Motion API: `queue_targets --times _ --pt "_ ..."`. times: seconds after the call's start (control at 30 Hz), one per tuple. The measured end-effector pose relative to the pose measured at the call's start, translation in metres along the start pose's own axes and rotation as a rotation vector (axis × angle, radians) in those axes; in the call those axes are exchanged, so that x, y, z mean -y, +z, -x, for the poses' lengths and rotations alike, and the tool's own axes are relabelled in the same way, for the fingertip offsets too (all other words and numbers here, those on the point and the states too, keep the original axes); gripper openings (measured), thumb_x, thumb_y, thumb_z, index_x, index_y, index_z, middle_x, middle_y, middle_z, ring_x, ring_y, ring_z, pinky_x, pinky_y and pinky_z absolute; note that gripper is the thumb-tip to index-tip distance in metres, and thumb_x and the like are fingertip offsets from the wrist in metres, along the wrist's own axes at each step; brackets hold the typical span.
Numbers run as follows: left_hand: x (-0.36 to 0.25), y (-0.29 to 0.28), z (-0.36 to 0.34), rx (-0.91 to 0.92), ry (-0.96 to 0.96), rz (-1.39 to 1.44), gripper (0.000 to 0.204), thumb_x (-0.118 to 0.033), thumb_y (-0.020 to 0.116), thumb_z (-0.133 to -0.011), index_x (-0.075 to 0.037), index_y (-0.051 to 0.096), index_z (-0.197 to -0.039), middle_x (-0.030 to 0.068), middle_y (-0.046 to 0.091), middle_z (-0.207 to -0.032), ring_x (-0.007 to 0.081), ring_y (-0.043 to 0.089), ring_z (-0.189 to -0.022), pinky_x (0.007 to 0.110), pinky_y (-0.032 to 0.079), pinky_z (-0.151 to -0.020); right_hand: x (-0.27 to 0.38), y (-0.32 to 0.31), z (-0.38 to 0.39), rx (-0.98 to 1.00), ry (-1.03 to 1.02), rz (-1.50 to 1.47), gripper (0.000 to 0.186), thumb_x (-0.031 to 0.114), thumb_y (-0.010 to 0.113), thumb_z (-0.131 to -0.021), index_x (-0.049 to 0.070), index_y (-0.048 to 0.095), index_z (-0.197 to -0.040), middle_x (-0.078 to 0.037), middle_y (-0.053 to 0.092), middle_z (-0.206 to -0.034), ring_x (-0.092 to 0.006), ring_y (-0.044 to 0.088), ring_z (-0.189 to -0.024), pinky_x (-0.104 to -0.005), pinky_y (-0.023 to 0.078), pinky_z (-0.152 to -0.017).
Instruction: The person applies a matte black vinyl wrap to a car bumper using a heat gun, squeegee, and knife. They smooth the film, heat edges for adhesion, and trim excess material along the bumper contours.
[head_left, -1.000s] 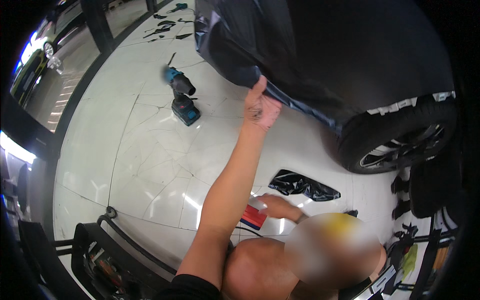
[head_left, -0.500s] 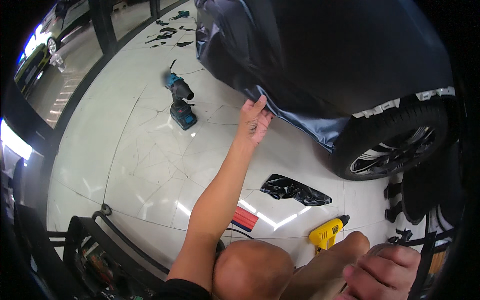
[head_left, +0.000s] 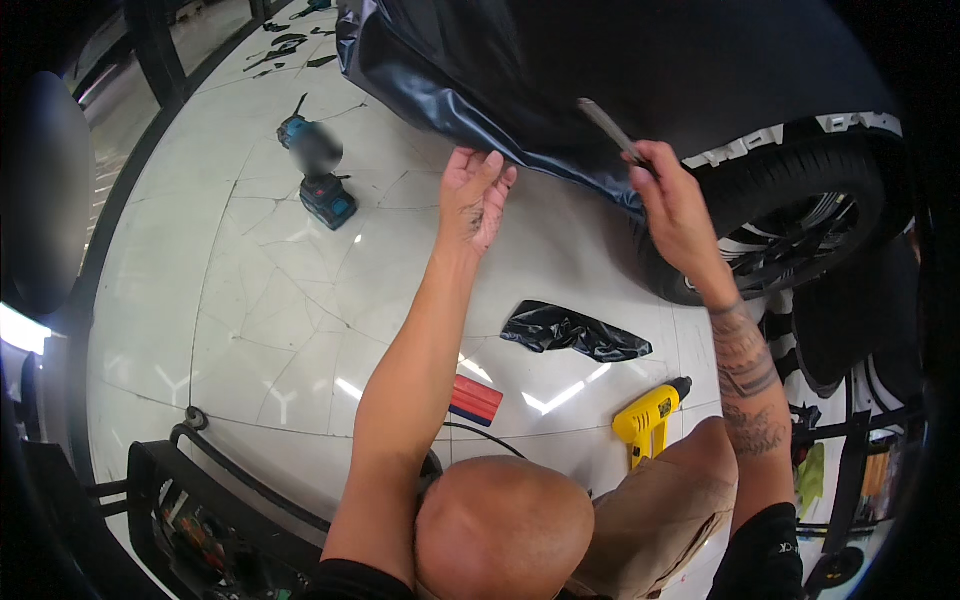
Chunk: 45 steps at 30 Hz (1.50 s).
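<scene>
Touching the lower edge of a black sheet [head_left: 620, 70] beside a car wheel [head_left: 785, 215], the left hand [head_left: 474, 195] has curled fingers; whether it grips is unclear. To its right, the right hand [head_left: 680, 210] grasps a slim metal tool [head_left: 608, 127]. Below both, on the floor [head_left: 270, 370], are a black scrap [head_left: 575, 332], red scraper [head_left: 475, 399] and yellow heat gun [head_left: 648, 412]. Left of the left hand stands a power tool [head_left: 328, 202].

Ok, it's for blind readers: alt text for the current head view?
The person's left hand is at the edge of dark film on a car; the right hand holds a slim tool. A yellow heat gun is nearby.
</scene>
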<state>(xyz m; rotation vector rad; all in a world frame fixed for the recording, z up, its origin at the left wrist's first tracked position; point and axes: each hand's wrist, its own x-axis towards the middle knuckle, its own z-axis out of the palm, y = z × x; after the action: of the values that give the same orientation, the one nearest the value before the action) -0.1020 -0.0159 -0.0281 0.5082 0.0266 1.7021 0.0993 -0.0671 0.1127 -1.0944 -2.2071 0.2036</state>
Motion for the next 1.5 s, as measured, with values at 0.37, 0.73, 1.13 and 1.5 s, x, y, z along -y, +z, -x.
queue_targets --times 0.37,0.73,1.13,1.5 --pt "0.006 0.019 0.02 -0.086 0.123 -0.191 0.028 -0.001 0.065 -0.086 -0.009 0.05 -0.107 0.0029 0.058 -0.104 0.0111 0.056 -0.091 0.026 0.048 -0.074 -0.026 0.034 -0.003 -0.117 -0.049 -0.016 0.016 0.006 0.047 -0.094 -0.001 0.049 -0.108 -0.018 0.061 -0.091 -0.0314 0.062 -0.081 -0.0373 0.048 -0.071" --pt "0.009 -0.003 0.018 -0.136 0.131 -0.314 0.02 -0.006 0.067 -0.086 -0.006 0.05 -0.096 0.0039 0.06 -0.085 0.01 0.056 -0.069 0.023 0.045 -0.062 -0.005 0.044 -0.003 -0.078 -0.297 0.25 0.023 0.001 0.056 -0.082 0.002 0.052 -0.105 -0.014 0.059 -0.086 -0.0332 0.059 -0.082 -0.041 0.047 -0.069" --pt "0.003 -0.006 0.003 -0.062 0.058 0.142 0.032 -0.01 0.063 -0.089 -0.006 0.05 -0.117 0.0097 0.057 -0.114 0.0226 0.054 -0.109 0.036 0.043 -0.1 0.018 0.031 -0.019 0.015 -0.383 0.296 0.034 0.0 0.052 -0.08 0.0 0.052 -0.115 -0.016 0.061 -0.095 -0.0326 0.061 -0.089 -0.0385 0.05 -0.073" --pt "0.004 0.04 -0.019 -0.168 0.027 0.089 0.054 -0.02 0.075 -0.079 -0.012 0.048 -0.125 0.0032 0.05 -0.128 0.0223 0.043 -0.12 0.044 0.027 -0.103 0.006 0.001 -0.002 -0.063 -0.172 0.231 0.021 0.002 0.054 -0.087 0.004 0.056 -0.108 -0.016 0.063 -0.089 -0.0331 0.063 -0.074 -0.0391 0.049 -0.062"
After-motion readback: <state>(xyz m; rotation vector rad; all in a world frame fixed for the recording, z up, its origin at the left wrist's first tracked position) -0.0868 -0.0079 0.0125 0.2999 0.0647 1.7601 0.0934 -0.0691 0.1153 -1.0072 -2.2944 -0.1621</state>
